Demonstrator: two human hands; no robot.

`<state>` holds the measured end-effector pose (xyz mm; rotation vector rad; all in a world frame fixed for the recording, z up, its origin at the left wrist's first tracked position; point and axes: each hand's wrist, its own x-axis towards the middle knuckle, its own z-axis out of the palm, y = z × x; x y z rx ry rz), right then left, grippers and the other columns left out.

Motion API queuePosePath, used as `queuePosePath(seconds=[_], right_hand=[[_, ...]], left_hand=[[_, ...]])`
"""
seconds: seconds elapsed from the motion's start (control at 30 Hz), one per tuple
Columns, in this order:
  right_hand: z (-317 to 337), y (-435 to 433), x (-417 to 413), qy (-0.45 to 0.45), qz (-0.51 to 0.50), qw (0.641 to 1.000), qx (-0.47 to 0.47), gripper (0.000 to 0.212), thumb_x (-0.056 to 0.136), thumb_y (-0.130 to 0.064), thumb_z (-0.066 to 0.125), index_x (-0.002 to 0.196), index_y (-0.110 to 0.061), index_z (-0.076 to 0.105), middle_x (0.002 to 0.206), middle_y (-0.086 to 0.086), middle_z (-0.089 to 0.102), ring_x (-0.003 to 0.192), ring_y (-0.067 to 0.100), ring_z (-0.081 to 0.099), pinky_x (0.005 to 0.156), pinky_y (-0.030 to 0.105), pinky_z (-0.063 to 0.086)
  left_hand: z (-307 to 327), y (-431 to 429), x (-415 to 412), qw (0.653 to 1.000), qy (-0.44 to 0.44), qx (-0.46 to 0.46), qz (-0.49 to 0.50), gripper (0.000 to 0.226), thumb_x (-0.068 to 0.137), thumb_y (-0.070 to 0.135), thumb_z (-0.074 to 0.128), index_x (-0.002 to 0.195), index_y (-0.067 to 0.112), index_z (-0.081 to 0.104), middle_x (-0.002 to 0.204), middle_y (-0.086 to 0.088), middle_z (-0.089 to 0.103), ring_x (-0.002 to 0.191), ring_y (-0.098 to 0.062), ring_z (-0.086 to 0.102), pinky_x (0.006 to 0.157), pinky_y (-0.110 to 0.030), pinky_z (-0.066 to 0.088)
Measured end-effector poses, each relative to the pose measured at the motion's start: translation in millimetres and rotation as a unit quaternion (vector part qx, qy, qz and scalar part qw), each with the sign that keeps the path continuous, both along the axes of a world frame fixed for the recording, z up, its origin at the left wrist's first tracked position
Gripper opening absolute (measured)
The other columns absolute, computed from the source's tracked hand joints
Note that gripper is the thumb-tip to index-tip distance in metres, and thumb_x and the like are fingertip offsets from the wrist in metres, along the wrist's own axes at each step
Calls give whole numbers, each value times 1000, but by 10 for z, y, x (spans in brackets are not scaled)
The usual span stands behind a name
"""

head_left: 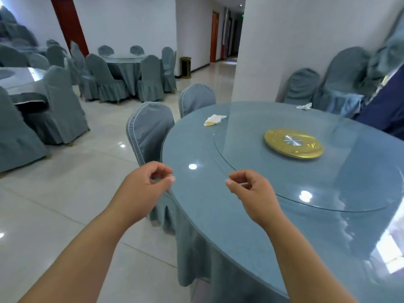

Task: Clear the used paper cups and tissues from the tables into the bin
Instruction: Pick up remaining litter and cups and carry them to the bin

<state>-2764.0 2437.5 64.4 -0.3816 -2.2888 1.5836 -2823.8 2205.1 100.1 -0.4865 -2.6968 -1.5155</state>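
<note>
A crumpled, stained tissue [215, 119] lies on the far left part of the round blue glass-topped table [203, 206]. A second crumpled tissue [304, 106] sits at the table's far edge. No paper cup is in sight. My left hand [148, 184] hovers at the table's near left edge, fingers loosely curled with nothing in them. My right hand [249, 191] hovers over the tabletop, also loosely curled; a thin pale glint shows at its fingertips, likely the glass edge. A dark bin [185, 67] stands far back against the wall by the corridor.
A glass turntable with a gold hub [294, 143] fills the table's middle. Covered chairs [150, 130] stand at the table's left side. More covered tables and chairs fill the left of the room. A white pillar [284, 51] rises behind; a person in dark blue [384, 110] stands at right.
</note>
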Motion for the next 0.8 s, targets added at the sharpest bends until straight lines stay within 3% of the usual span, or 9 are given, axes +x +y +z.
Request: queuePosePath(seconds=[0.2, 0.4, 0.57, 0.8], right_hand=[[-60, 174, -1046, 3, -29, 999, -29, 8, 86, -27, 68, 92, -24, 64, 87, -1, 66, 71, 9, 55, 66, 22, 45], [-39, 151, -2029, -28, -21, 999, -21, 11, 85, -32, 67, 94, -27, 63, 87, -8, 64, 74, 11, 56, 63, 22, 42], [-141, 10, -2653, -68, -1, 998, 16, 11, 85, -32, 68, 94, -27, 63, 91, -13, 63, 69, 5, 55, 62, 18, 41], [-284, -293, -3595, -74, -44, 996, 2, 15, 85, -33, 68, 98, -25, 63, 91, -11, 63, 77, 10, 58, 64, 20, 40]], left_hand=[[118, 173, -1076, 999, 10, -22, -25, 6, 87, 28, 64, 92, 32, 64, 92, 11, 66, 81, -11, 63, 68, -22, 44], [92, 114, -2012, 1000, 1, -22, -14, 7, 88, 26, 65, 92, 32, 64, 88, 12, 66, 73, -4, 63, 56, -8, 40], [-72, -17, -2684, 999, -35, -25, -18, 8, 87, 26, 65, 91, 33, 64, 91, 12, 66, 79, -11, 64, 62, -16, 40], [-154, -331, -3751, 998, -26, -35, -47, 7, 87, 27, 65, 91, 32, 64, 91, 13, 66, 75, -4, 60, 61, -17, 38]])
